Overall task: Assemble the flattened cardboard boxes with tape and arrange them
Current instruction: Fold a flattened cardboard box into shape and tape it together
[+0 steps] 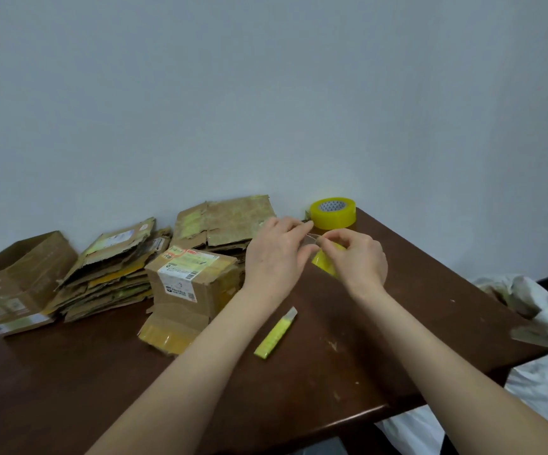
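- Done: one open brown cardboard box (20, 280) standing; labelled cardboard box (190, 287) looks part-taped.
- Remaining: flattened cardboard stacks (111, 267), unassembled.
- Left hand (275, 254), right hand (361, 261): fingers (302, 229) pinch yellow tape (323, 262).

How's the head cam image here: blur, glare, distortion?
Head view: wide-angle lens skews the table; light dim and flat, shadows soft; faint sheen on the tape roll; the clear tape strip pinched between left hand and right hand barely shows; print on the labelled box too soft to read.

Dark table (397, 323) carries cardboard stacks (111, 267), open box (20, 284), labelled box (184, 284), tape roll (332, 213) — yellow cutter (275, 333).
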